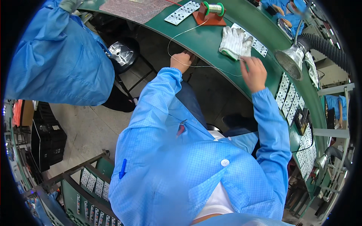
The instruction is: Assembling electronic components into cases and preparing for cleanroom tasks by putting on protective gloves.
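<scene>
My left hand [181,62] is at the table's near edge, its fingers curled and partly hidden by the edge; what they hold, if anything, does not show. A thin silvery wire [211,66] runs from the green-ended spool [215,9] on a reddish-brown stand [209,21], loops past my left hand and reaches toward my right. Over the table edge, my right hand [255,74] is open, thumb apart from the slightly blurred fingers. Its fingertips are close to a pair of white knitted gloves [235,42] lying on the green table [196,39]. Whether it touches them is unclear.
Perforated white boards [182,12] lie about the table, with several more [289,98] at the right. A metal extraction hood [290,62] on a black hose overhangs the right side. To the left stand a person in blue [62,60] and a stool [123,52].
</scene>
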### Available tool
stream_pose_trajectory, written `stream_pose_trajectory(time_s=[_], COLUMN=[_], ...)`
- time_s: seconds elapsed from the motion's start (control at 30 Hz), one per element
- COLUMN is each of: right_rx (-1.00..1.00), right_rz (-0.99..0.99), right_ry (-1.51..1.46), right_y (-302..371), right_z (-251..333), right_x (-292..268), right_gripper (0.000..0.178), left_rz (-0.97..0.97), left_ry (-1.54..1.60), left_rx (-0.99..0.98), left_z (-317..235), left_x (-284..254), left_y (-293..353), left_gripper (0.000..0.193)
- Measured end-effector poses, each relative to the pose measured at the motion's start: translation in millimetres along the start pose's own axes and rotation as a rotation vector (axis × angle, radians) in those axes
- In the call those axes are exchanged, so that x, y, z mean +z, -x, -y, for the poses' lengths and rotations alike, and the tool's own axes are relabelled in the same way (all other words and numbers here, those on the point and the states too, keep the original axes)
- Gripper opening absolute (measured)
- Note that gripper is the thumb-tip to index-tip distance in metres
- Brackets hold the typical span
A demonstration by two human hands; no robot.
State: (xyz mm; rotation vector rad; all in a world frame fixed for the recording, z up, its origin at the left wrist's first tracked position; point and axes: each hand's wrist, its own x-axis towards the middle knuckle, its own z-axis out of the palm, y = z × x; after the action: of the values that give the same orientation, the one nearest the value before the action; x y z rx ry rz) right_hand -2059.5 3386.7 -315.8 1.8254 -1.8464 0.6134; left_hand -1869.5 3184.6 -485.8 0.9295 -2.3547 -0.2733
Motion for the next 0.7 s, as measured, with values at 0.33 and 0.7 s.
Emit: stream_pose_trajectory(time_s=[0.33, 0.7], right_rx=[0.907, 1.172], right_rz=[-0.474, 0.402], right_ry=[-1.091, -1.053], right_y=[-58, 97], right_z=[-100, 12], right_x=[19, -84], right_gripper=[0.010, 0.021], left_rz=[0.071, 0.305], left_ry=[0.458, 0.955], left_rx=[-0.314, 0.051], left_z=[-67, -219], left_x=[5, -72], left_y=[94, 52], left_gripper=[0.044, 0.016])
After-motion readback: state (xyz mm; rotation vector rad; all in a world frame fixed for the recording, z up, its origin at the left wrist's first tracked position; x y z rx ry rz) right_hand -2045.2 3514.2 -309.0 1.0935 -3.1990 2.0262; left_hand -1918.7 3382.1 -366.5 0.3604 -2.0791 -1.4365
